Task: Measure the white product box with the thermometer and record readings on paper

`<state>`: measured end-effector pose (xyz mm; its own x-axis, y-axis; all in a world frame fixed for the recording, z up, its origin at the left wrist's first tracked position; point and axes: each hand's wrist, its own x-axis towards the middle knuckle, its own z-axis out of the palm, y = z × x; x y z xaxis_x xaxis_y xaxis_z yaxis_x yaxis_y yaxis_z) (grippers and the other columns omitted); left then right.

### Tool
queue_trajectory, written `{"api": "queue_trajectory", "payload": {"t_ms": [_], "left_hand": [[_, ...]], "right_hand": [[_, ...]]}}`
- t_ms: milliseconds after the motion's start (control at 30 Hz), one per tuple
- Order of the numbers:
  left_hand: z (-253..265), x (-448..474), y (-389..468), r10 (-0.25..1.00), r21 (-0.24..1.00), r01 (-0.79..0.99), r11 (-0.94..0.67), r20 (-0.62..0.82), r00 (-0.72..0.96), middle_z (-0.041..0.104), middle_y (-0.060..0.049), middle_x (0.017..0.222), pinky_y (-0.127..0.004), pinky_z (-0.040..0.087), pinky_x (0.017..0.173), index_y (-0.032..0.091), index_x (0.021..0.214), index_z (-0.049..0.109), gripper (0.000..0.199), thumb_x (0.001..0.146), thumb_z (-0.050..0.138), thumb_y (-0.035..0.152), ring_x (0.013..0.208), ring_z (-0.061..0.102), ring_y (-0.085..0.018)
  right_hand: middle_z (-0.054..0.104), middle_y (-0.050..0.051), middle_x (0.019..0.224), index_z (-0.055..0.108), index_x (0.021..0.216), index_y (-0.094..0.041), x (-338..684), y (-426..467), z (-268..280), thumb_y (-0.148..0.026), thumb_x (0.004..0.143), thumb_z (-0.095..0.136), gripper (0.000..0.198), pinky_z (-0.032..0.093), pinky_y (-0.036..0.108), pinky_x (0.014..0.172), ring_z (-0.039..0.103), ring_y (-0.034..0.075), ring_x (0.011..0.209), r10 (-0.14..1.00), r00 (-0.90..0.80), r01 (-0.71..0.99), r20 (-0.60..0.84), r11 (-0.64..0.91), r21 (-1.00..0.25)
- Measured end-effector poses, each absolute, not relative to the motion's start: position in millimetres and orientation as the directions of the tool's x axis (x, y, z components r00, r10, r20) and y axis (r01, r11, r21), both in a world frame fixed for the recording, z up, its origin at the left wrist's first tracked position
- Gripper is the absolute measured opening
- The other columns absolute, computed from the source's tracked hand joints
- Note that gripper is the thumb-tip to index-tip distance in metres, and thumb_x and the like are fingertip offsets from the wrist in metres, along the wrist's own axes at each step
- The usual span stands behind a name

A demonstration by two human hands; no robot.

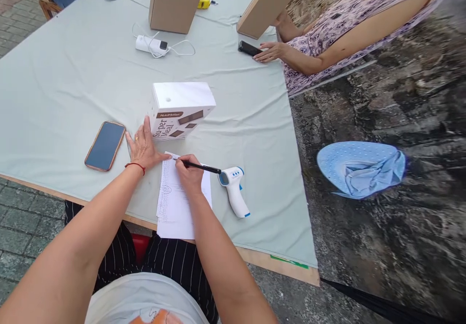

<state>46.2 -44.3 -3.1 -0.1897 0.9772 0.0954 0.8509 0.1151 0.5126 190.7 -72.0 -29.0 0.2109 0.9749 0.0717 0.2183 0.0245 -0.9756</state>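
My right hand (189, 172) is closed around a black pen (202, 166), its tip on the upper part of the printed papers (173, 215). Fingers spread, my left hand (143, 148) lies on the cloth with its thumb at the papers' top left corner. Its fingertips are at the side of a white "Super Meal" box (184, 96) standing just beyond the papers. A phone (105, 145) with a dark screen lies to the left of that hand. To the right of the papers is a white and blue infrared thermometer (233, 190), near the pen's back end.
Across the table (255, 135) stand a brown cardboard box (174, 6) and a tilted one (267, 4). A white device with a cable (151, 46) lies before them. At right, another person's hand (270, 52) touches a black phone (249, 48). A blue hat (360, 169) lies beyond the right edge.
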Motion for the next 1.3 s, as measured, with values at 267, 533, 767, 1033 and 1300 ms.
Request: {"api": "queue_trajectory", "payload": {"t_ms": [267, 533, 767, 1033, 1300], "left_hand": [[-4, 45, -45, 0.980, 0.517, 0.851, 0.090, 0.104, -0.167, 0.032, -0.019, 0.157, -0.062, -0.006, 0.121, 0.022, 0.156, -0.011, 0.139, 0.060, 0.084, 0.054, 0.147, 0.028, -0.037], [-2, 46, -45, 0.979, 0.522, 0.846, 0.109, 0.093, -0.183, 0.031, -0.018, 0.157, -0.061, -0.007, 0.121, 0.024, 0.156, -0.013, 0.145, 0.055, 0.088, 0.049, 0.146, 0.028, -0.038], [5, 41, -42, 0.981, 0.483, 0.868, 0.116, 0.080, -0.176, 0.032, -0.021, 0.156, -0.063, -0.003, 0.120, 0.022, 0.154, -0.017, 0.142, 0.059, 0.086, 0.043, 0.147, 0.029, -0.035], [9, 36, -36, 0.975, 0.462, 0.877, 0.129, 0.100, -0.197, 0.033, -0.021, 0.155, -0.066, 0.004, 0.120, 0.021, 0.153, -0.019, 0.142, 0.059, 0.084, 0.047, 0.145, 0.032, -0.038], [10, 35, -35, 0.976, 0.448, 0.882, 0.148, 0.080, -0.204, 0.036, -0.023, 0.153, -0.065, 0.003, 0.120, 0.018, 0.153, -0.018, 0.143, 0.057, 0.084, 0.051, 0.145, 0.031, -0.038]], "right_hand": [[0.057, -0.003, 0.061, 0.056, 0.064, -0.023, 192, -72, -31, -0.035, 0.066, 0.055, 0.013, 0.043, 0.031, 0.064, 0.049, 0.015, 0.062, 0.980, 0.190, 0.256, 0.053, 0.002, -0.967], [0.053, -0.004, 0.059, 0.053, 0.063, -0.024, 190, -73, -32, -0.034, 0.068, 0.054, 0.011, 0.041, 0.030, 0.064, 0.047, 0.015, 0.062, 0.984, 0.171, 0.278, 0.047, -0.002, -0.961], [0.053, -0.004, 0.058, 0.053, 0.065, -0.025, 186, -68, -35, -0.033, 0.070, 0.053, 0.009, 0.040, 0.030, 0.061, 0.047, 0.015, 0.061, 0.986, 0.156, 0.269, 0.058, 0.014, -0.963], [0.051, -0.005, 0.057, 0.052, 0.063, -0.024, 178, -63, -32, -0.030, 0.069, 0.054, 0.009, 0.036, 0.029, 0.060, 0.045, 0.014, 0.059, 0.988, 0.148, 0.218, 0.048, 0.015, -0.976], [0.059, -0.003, 0.062, 0.060, 0.067, -0.023, 194, -59, -25, -0.033, 0.065, 0.056, 0.011, 0.042, 0.029, 0.059, 0.050, 0.014, 0.060, 0.971, 0.228, 0.058, 0.068, 0.057, -0.997]]}}
